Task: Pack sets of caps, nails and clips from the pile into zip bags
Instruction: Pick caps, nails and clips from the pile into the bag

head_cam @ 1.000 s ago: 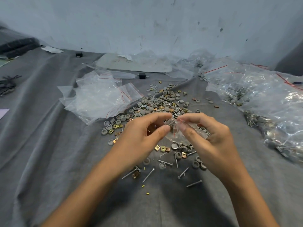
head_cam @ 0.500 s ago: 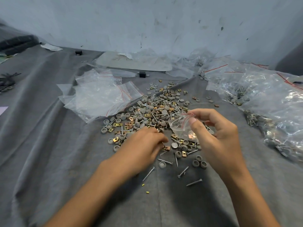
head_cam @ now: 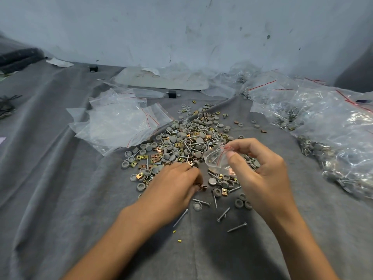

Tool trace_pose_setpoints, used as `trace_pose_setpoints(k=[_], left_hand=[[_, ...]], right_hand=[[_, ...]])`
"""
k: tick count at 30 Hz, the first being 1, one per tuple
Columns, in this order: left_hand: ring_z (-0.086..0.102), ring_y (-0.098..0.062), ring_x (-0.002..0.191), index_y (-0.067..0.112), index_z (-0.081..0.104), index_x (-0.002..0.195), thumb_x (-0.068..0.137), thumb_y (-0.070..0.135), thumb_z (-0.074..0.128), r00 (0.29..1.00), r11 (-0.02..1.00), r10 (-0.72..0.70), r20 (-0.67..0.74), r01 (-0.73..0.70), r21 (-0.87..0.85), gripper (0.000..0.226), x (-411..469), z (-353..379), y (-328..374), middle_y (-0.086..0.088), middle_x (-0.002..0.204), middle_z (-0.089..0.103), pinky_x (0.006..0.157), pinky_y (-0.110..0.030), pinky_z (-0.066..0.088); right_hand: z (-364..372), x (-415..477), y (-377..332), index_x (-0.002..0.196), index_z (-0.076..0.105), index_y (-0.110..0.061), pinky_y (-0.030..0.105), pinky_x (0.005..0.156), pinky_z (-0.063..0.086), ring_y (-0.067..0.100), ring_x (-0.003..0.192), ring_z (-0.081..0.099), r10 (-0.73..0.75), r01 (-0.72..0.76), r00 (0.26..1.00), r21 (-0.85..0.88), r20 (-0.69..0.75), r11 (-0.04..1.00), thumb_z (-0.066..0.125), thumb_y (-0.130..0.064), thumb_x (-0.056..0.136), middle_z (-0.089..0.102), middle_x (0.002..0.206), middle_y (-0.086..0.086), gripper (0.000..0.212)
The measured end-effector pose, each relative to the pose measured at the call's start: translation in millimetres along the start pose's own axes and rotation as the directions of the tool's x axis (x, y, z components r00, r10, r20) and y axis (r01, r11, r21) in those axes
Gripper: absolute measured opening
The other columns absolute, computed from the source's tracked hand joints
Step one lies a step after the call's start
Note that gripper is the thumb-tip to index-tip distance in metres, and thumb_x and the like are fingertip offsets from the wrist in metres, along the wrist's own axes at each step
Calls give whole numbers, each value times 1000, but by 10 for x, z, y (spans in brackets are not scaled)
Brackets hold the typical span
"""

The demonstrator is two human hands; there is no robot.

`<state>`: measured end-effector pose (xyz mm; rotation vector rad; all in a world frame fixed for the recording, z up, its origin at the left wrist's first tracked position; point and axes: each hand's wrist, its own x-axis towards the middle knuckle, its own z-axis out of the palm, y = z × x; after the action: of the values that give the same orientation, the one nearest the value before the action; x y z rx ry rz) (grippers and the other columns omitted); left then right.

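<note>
Fingers point(head_cam: 187, 174) of the left hand point(head_cam: 173, 190) are curled down at the near edge of the pile, and they pinch a small brass clip point(head_cam: 202, 187) against the thumb. At its right, held a little above the pile, the right hand point(head_cam: 264, 174) pinches a small clear zip bag point(head_cam: 216, 161) at its red-lined mouth between thumb and first finger, and the other fingers are bent loosely behind. The bag hangs down from this pinch; inside I can see at least one nail and something copper-coloured, but the rest I cannot tell. Below both hands some loose nails point(head_cam: 237, 227) lie apart from each other on the grey cloth point(head_cam: 60, 178) that covers the tabletop. Beyond the hands the pile point(head_cam: 181, 142) spreads out: round grey caps point(head_cam: 150, 146), brass clips and nails all mixed together. Left of the pile, touching its edge, lies a heap of empty bags point(head_cam: 119, 122) with red lines. On the right side, well apart from the left heap, there are many filled bags point(head_cam: 333, 134) lying one on another. Farther back a small black block point(head_cam: 172, 94) stands on the cloth, and behind everything is a pale scuffed wall point(head_cam: 181, 27).
</note>
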<state>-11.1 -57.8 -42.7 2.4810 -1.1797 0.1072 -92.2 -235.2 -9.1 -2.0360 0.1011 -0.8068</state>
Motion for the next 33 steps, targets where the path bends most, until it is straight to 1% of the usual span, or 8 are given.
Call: trace_pose_setpoints(k=[5,8,11,14,19,23,26,33], left_hand=[[55,-8,96,27,65,107,97,26,62,992,986,-66,-109,49,-157,11,12,-63,-23,14,100,58,84,-26,41],[57,-2,84,32,68,100,93,26,69,972,952,-154,-175,98,-292,9,34,-143,-52,17,89,62,76,-24,43],[62,1,67,31,71,91,89,23,75,946,842,-260,-195,123,-525,10,55,-195,-56,17,77,68,62,-16,44],[63,-1,61,30,73,92,90,17,74,959,734,-258,-117,116,-669,13,71,-194,-10,14,76,70,59,-15,47],[66,-10,66,28,74,96,94,17,70,976,709,-211,-62,109,-696,12,80,-156,38,6,79,71,66,-37,60],[65,-5,64,35,75,94,93,18,70,981,718,-191,-44,109,-687,18,73,-204,47,12,77,72,66,-33,58],[65,-8,65,32,76,95,93,17,71,979,712,-198,-53,107,-694,16,78,-231,48,7,76,73,69,-40,57],[65,-3,66,20,76,89,87,13,77,940,556,-328,-93,112,-824,8,102,-189,71,5,74,74,60,-17,48]], right_hand=[[14,-8,-15,93,71,-34,32,91,49,7,104,64,-24,25,1000,-64,16,998,66,-29,87,71,96,-22,10],[24,-16,-23,93,71,-34,32,92,49,6,105,64,-34,36,999,-90,21,995,66,-28,87,70,97,-24,10],[51,-33,-43,91,70,-36,37,93,50,5,105,63,-44,47,999,-94,32,994,66,-28,86,69,99,-25,10],[92,-52,-71,89,69,-38,44,94,49,5,104,62,-69,76,996,-119,61,990,66,-28,86,70,94,-24,11],[132,-60,-75,92,73,-31,46,93,48,4,103,60,-86,97,993,-152,79,984,66,-28,85,69,93,-25,10],[147,-65,-85,92,73,-30,49,92,48,7,102,62,-103,117,990,-166,94,979,67,-26,86,70,92,-22,9],[145,-78,-92,93,72,-33,49,93,48,7,103,62,-103,119,990,-167,100,979,66,-28,87,70,93,-23,10],[158,-81,-116,91,69,-39,47,93,47,3,102,61,-113,129,988,-164,102,978,66,-28,87,68,93,-26,12]])
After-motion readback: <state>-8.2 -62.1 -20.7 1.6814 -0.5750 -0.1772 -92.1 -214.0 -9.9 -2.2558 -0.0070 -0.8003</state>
